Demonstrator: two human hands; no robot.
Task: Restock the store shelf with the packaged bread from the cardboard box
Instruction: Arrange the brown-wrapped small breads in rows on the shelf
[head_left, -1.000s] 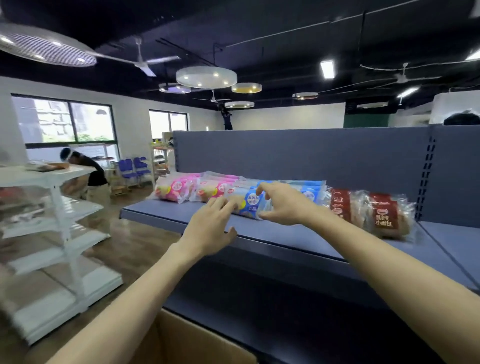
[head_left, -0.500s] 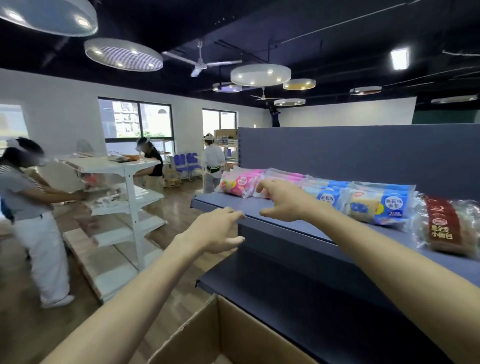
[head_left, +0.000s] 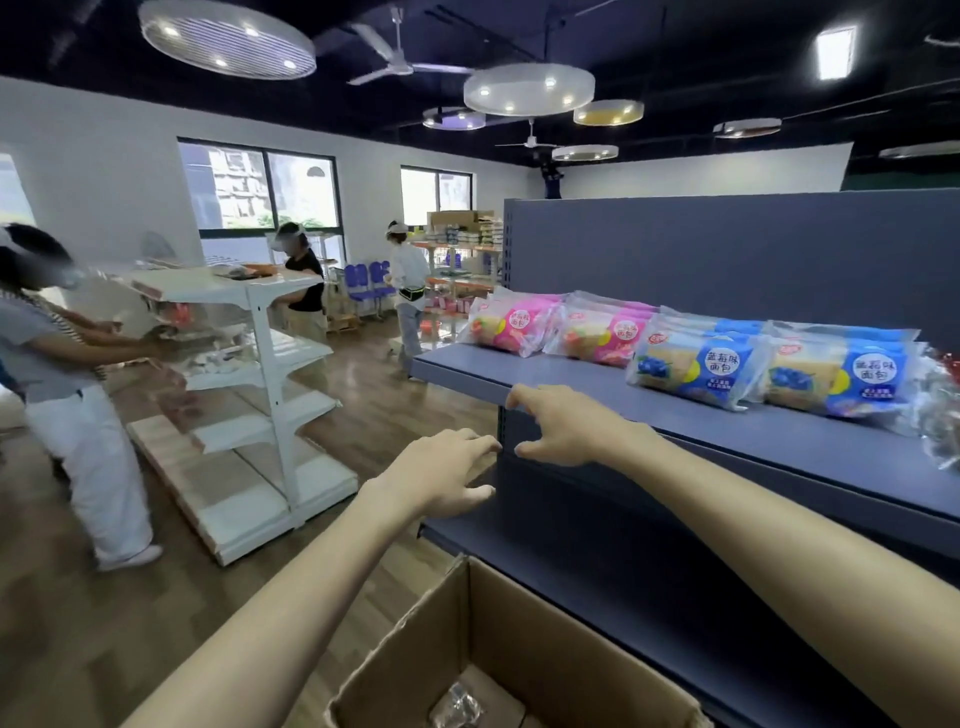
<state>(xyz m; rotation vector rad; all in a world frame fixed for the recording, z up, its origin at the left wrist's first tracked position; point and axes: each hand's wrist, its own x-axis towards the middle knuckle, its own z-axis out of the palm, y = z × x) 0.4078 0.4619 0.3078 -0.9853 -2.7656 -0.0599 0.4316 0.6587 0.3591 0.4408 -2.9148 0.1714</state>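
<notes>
- Shelf (head_left: 597, 379): matt blue-grey painted metal.
- Bread packages (head_left: 691, 366): glossy clear and printed plastic wrap.
- Cardboard box (head_left: 524, 629): dull brown, plain.
- Floor (head_left: 78, 634): smooth wood-look planks.

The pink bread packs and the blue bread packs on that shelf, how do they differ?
The pink bread packs lie at the open left end of the dark shelf; the blue bread packs lie to their right. The pink ones sit farther from the camera and look smaller; the blue ones look bigger. The blue labels picture blueberries, while the pink labels' picture is too blurred to tell. Both are stacked, clear-wrapped, lying flat in one row.
</notes>
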